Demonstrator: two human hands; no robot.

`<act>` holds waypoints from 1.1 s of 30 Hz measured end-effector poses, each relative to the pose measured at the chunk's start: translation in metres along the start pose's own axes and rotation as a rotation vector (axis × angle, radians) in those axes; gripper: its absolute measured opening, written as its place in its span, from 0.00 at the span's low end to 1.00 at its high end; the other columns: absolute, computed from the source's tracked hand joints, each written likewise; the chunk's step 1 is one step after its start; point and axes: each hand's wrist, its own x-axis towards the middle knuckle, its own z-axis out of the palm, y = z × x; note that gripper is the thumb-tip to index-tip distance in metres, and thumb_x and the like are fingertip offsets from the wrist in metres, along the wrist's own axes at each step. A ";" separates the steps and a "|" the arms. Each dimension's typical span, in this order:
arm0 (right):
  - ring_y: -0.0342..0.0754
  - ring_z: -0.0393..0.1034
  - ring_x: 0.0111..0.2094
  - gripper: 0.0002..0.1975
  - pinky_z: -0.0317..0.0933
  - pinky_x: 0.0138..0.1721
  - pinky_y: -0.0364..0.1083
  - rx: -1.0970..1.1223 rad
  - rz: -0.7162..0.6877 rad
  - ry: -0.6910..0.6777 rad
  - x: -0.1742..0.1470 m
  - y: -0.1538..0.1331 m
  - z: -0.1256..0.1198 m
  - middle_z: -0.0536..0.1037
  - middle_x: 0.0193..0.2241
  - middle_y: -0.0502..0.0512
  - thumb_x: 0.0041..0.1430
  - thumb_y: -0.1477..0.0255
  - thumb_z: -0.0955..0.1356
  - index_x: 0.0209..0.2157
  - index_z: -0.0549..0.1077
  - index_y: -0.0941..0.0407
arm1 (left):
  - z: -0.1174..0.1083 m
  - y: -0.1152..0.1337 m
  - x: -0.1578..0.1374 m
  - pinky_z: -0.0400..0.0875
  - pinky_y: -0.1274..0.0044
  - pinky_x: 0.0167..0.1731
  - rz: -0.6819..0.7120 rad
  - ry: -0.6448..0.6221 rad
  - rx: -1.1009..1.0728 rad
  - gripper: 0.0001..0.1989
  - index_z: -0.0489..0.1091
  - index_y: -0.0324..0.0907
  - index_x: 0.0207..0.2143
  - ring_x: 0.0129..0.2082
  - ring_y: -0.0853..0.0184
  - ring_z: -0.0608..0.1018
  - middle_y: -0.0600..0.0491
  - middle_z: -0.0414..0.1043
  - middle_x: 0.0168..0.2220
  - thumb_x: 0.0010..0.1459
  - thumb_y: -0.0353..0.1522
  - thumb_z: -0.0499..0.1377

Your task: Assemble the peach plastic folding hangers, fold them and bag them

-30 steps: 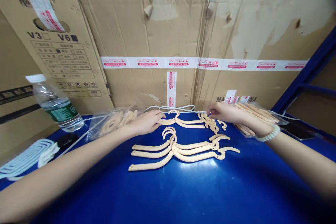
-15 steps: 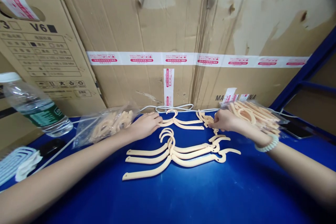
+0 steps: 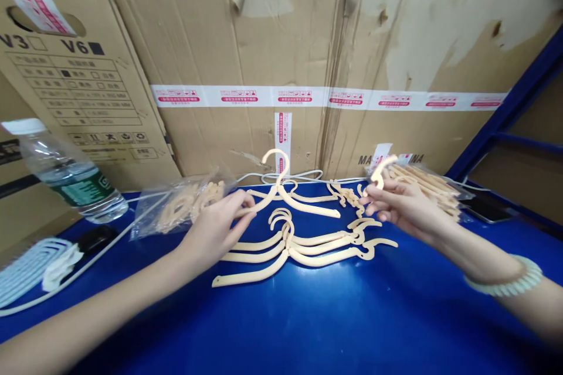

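My left hand (image 3: 222,217) pinches one arm of a cream plastic clothes hanger (image 3: 303,203), lifted with its hook upward. In my right hand (image 3: 400,202) a small curved hook piece (image 3: 380,174) of the same cream plastic is held between thumb and fingers. Below, several hangers lie overlapped in a stack (image 3: 259,277), some with curved hook pieces (image 3: 373,248) at their right ends. Behind the lifted hanger another hanger (image 3: 314,198) lies partly hidden. A small pile of loose hook pieces (image 3: 347,194) sits just left of my right hand.
A clear bag of cream parts (image 3: 182,211) lies left, another bag (image 3: 424,181) right, near a phone (image 3: 488,210). A water bottle (image 3: 79,176), blue hairbrush (image 3: 35,263) and white cable (image 3: 83,269) are at left. Cardboard (image 3: 246,41) stands along the back of the blue table (image 3: 281,328).
My left hand has raised a hanger from the back of the table and brought it nearer. My right hand has come up from the loose pile with a hook piece.
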 end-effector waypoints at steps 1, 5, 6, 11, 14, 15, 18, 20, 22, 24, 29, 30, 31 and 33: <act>0.47 0.75 0.28 0.21 0.64 0.20 0.40 0.095 0.063 -0.036 -0.010 0.001 0.006 0.80 0.34 0.60 0.45 0.58 0.76 0.33 0.70 0.57 | 0.000 0.005 -0.011 0.70 0.75 0.34 -0.019 0.020 -0.040 0.05 0.63 0.42 0.37 0.32 0.66 0.76 0.54 0.71 0.34 0.65 0.34 0.51; 0.43 0.73 0.28 0.17 0.64 0.21 0.38 0.272 0.159 -0.172 -0.037 0.009 0.025 0.78 0.35 0.56 0.46 0.63 0.78 0.31 0.73 0.58 | 0.010 0.022 -0.049 0.74 0.78 0.36 -0.098 0.020 -0.204 0.04 0.65 0.44 0.39 0.35 0.68 0.78 0.55 0.72 0.36 0.65 0.34 0.53; 0.41 0.71 0.26 0.16 0.64 0.22 0.38 0.300 0.145 -0.195 -0.040 0.012 0.028 0.77 0.31 0.53 0.46 0.64 0.78 0.31 0.73 0.58 | 0.014 0.025 -0.056 0.74 0.78 0.38 -0.111 0.028 -0.232 0.04 0.65 0.45 0.41 0.36 0.68 0.78 0.55 0.73 0.37 0.65 0.34 0.53; 0.39 0.67 0.24 0.13 0.65 0.27 0.39 0.327 0.097 -0.238 -0.043 0.024 0.028 0.74 0.25 0.49 0.46 0.66 0.78 0.30 0.75 0.58 | 0.024 0.029 -0.068 0.76 0.78 0.41 -0.075 0.082 -0.224 0.08 0.68 0.47 0.45 0.41 0.66 0.79 0.53 0.75 0.42 0.65 0.32 0.54; 0.43 0.73 0.34 0.12 0.69 0.38 0.42 0.353 0.138 -0.300 -0.045 0.027 0.027 0.78 0.35 0.54 0.48 0.67 0.77 0.30 0.75 0.58 | 0.025 0.029 -0.066 0.76 0.76 0.40 -0.046 0.098 -0.201 0.08 0.68 0.46 0.45 0.41 0.64 0.79 0.52 0.75 0.42 0.64 0.32 0.54; 0.45 0.74 0.38 0.11 0.69 0.41 0.44 0.378 0.153 -0.330 -0.045 0.028 0.027 0.78 0.38 0.55 0.50 0.67 0.77 0.31 0.75 0.58 | 0.026 0.029 -0.066 0.76 0.76 0.39 -0.034 0.106 -0.195 0.07 0.69 0.46 0.44 0.40 0.64 0.79 0.52 0.75 0.41 0.64 0.32 0.54; 0.50 0.75 0.42 0.09 0.71 0.41 0.47 0.454 0.205 -0.448 -0.046 0.030 0.027 0.78 0.40 0.56 0.55 0.68 0.74 0.32 0.73 0.57 | 0.026 0.028 -0.065 0.76 0.77 0.38 0.000 0.125 -0.182 0.06 0.68 0.46 0.43 0.38 0.65 0.79 0.52 0.75 0.39 0.64 0.31 0.55; 0.51 0.77 0.40 0.08 0.72 0.38 0.46 0.485 0.243 -0.505 -0.047 0.030 0.027 0.77 0.37 0.55 0.56 0.69 0.73 0.33 0.73 0.58 | 0.027 0.028 -0.066 0.75 0.76 0.38 0.006 0.131 -0.190 0.06 0.68 0.46 0.43 0.39 0.65 0.79 0.52 0.74 0.40 0.64 0.30 0.54; 0.51 0.78 0.38 0.08 0.72 0.37 0.44 0.496 0.268 -0.519 -0.047 0.030 0.028 0.77 0.35 0.55 0.57 0.69 0.73 0.33 0.73 0.58 | 0.027 0.028 -0.067 0.75 0.76 0.39 0.005 0.130 -0.203 0.07 0.68 0.46 0.44 0.40 0.65 0.78 0.52 0.74 0.41 0.64 0.30 0.54; 0.50 0.78 0.37 0.09 0.72 0.36 0.44 0.496 0.277 -0.501 -0.047 0.030 0.028 0.77 0.35 0.54 0.56 0.69 0.73 0.33 0.72 0.58 | 0.027 0.028 -0.068 0.75 0.76 0.38 0.006 0.122 -0.212 0.08 0.68 0.47 0.44 0.40 0.65 0.78 0.51 0.73 0.41 0.64 0.29 0.54; 0.47 0.77 0.33 0.10 0.72 0.36 0.45 0.489 0.302 -0.479 -0.047 0.031 0.030 0.77 0.33 0.53 0.54 0.69 0.75 0.32 0.72 0.58 | 0.027 0.027 -0.069 0.75 0.76 0.38 0.015 0.123 -0.228 0.09 0.68 0.47 0.45 0.41 0.65 0.78 0.51 0.73 0.41 0.63 0.27 0.54; 0.47 0.77 0.33 0.11 0.72 0.36 0.44 0.490 0.302 -0.475 -0.047 0.031 0.031 0.77 0.32 0.53 0.53 0.69 0.75 0.32 0.72 0.58 | 0.027 0.026 -0.069 0.75 0.76 0.38 0.018 0.119 -0.226 0.10 0.68 0.47 0.45 0.41 0.65 0.78 0.52 0.73 0.41 0.63 0.27 0.54; 0.46 0.77 0.32 0.11 0.72 0.35 0.44 0.489 0.300 -0.466 -0.048 0.031 0.031 0.77 0.31 0.52 0.52 0.69 0.76 0.31 0.71 0.58 | 0.027 0.026 -0.069 0.75 0.76 0.39 0.025 0.114 -0.223 0.10 0.68 0.47 0.45 0.41 0.65 0.77 0.52 0.73 0.41 0.63 0.27 0.54; 0.45 0.76 0.32 0.13 0.71 0.34 0.42 0.473 0.291 -0.433 -0.049 0.031 0.033 0.77 0.30 0.52 0.51 0.68 0.76 0.30 0.71 0.58 | 0.028 0.026 -0.069 0.75 0.76 0.40 0.044 0.104 -0.214 0.11 0.67 0.47 0.45 0.43 0.65 0.77 0.52 0.73 0.42 0.63 0.25 0.54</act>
